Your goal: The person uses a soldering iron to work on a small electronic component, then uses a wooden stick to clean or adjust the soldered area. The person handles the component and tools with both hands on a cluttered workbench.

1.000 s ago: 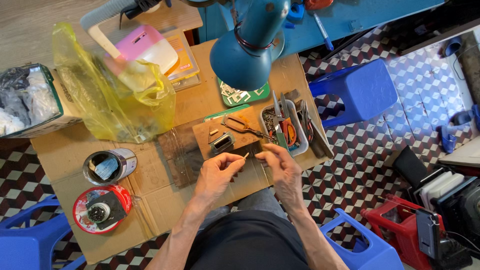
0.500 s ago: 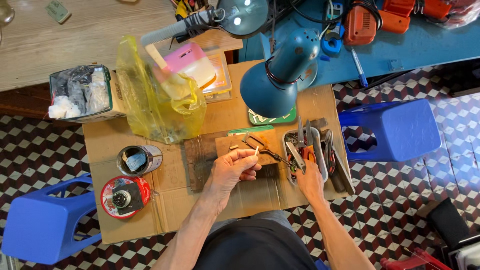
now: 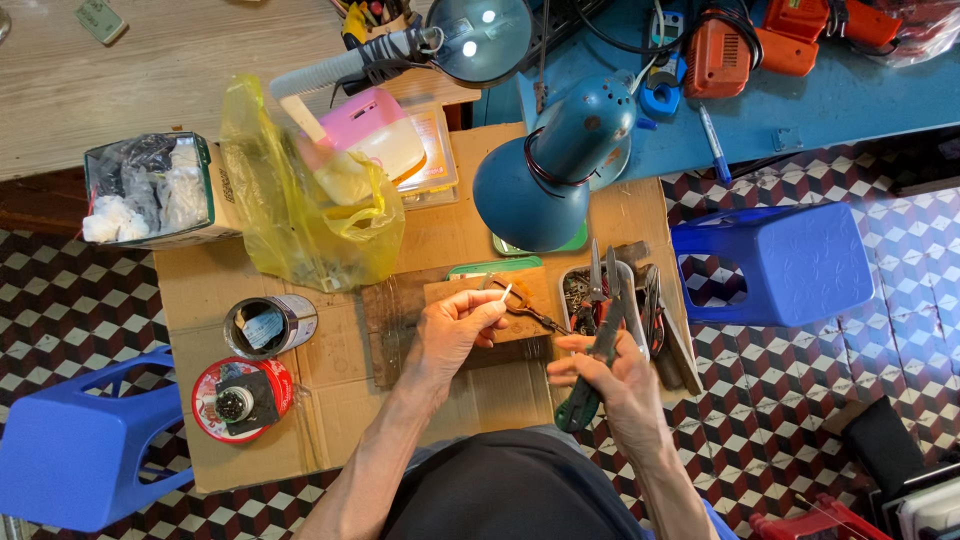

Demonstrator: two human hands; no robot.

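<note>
My left hand (image 3: 455,330) pinches a small thin white piece (image 3: 506,293) between thumb and fingertips, above a wooden work block (image 3: 505,300) on the cardboard-covered table (image 3: 330,400). My right hand (image 3: 610,385) grips long-nosed pliers with dark green handles (image 3: 598,345), jaws pointing away from me over a metal tray of tools (image 3: 625,300). Small scissors (image 3: 530,312) lie on the block between the two hands.
A blue desk lamp (image 3: 550,170) hangs over the table's far side. A yellow plastic bag (image 3: 305,215), an open tin (image 3: 268,325) and a red round lid (image 3: 240,400) sit to the left. Blue stools (image 3: 775,265) (image 3: 70,450) flank the table. A blue bench with orange tools (image 3: 780,50) stands behind.
My right hand has lifted the pliers out of the tool tray and drawn them toward me. My left hand has raised the small white piece off the block. The view has shifted slightly.
</note>
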